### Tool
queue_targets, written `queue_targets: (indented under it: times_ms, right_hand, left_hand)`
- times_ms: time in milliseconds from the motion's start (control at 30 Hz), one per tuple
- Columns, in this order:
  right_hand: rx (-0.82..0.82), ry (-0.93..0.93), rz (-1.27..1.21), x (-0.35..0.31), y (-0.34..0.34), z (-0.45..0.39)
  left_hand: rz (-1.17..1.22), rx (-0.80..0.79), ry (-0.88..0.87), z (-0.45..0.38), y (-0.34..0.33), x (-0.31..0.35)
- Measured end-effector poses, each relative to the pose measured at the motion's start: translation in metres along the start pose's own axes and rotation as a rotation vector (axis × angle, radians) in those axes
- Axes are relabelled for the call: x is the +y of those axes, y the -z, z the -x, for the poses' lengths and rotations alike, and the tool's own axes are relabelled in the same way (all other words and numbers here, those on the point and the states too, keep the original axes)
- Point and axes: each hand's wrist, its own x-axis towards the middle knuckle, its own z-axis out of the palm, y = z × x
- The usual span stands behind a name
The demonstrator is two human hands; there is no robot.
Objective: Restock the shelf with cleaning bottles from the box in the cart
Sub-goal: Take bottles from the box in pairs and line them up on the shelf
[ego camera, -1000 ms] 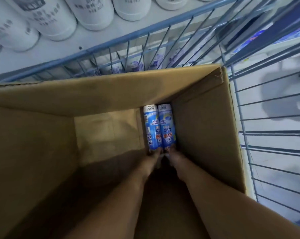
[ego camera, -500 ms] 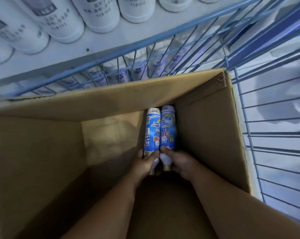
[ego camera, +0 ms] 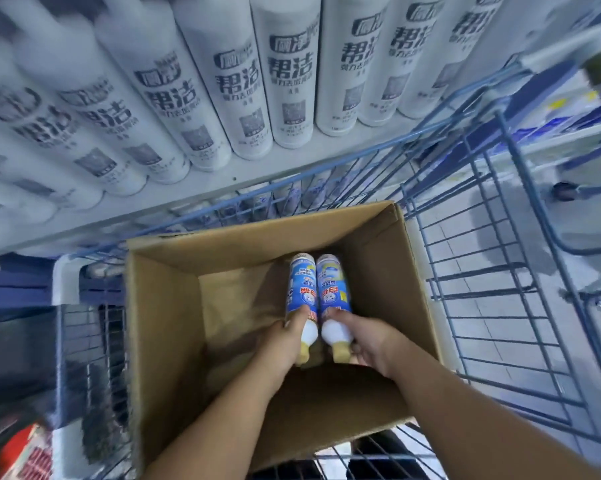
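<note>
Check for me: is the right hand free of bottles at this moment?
No, the right hand grips the right blue bottle near its neck inside the cardboard box.

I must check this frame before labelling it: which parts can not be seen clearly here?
Head view only:
- Bottle necks: the left hand and right hand partly cover the left bottle and right bottle.
- Box floor near the person: hidden by the arms.
- Left shelf bottles: labels blurred.
- Red pack: cut off by the edge.
</note>
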Motion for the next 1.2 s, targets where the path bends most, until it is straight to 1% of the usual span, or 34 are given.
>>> queue_targets:
  times_ms: [100, 200, 333, 400, 500, 567, 700, 900, 1033, 1200]
  right_hand:
    - [0.016, 0.074, 0.003, -0.001, -0.003, 0.036]
    - [0.008, 0.144, 0.032, 0.0, -0.005, 0.072]
    - [-0.058, 0.242, 0.065, 0.007, -0.003, 0.113]
    - [-0.098, 0.272, 0.064, 0.009, -0.002, 0.132]
    - [-0.121, 0.347, 0.106, 0.011, 0.002, 0.162]
    - [-0.138, 0.412, 0.123, 0.013, 0.007, 0.186]
    - [-0.187, 0.52, 0.133, 0.012, 0.012, 0.231]
    - [-0.236, 0.655, 0.132, -0.003, 0.012, 0.287]
    - [-0.263, 0.737, 0.109, -0.023, 0.008, 0.325]
    - [-0.313, 0.836, 0.098, -0.054, -0.009, 0.369]
  left_hand:
    - [-0.001, 0.055, -0.05, 0.034, 0.013, 0.006]
    - [0.071, 0.063, -0.107, 0.069, 0.024, 0.012]
    - [0.147, 0.093, -0.168, 0.114, 0.033, 0.017]
    - [0.185, 0.12, -0.171, 0.138, 0.033, 0.015]
    - [0.265, 0.162, -0.203, 0.174, 0.029, 0.013]
    - [0.304, 0.199, -0.239, 0.199, 0.026, 0.015]
    - [0.36, 0.204, -0.337, 0.247, 0.022, 0.02]
    - [0.386, 0.28, -0.452, 0.315, 0.026, 0.042]
    - [0.444, 0.283, -0.569, 0.36, 0.033, 0.065]
    - [0.541, 0.256, -0.66, 0.393, 0.058, 0.104]
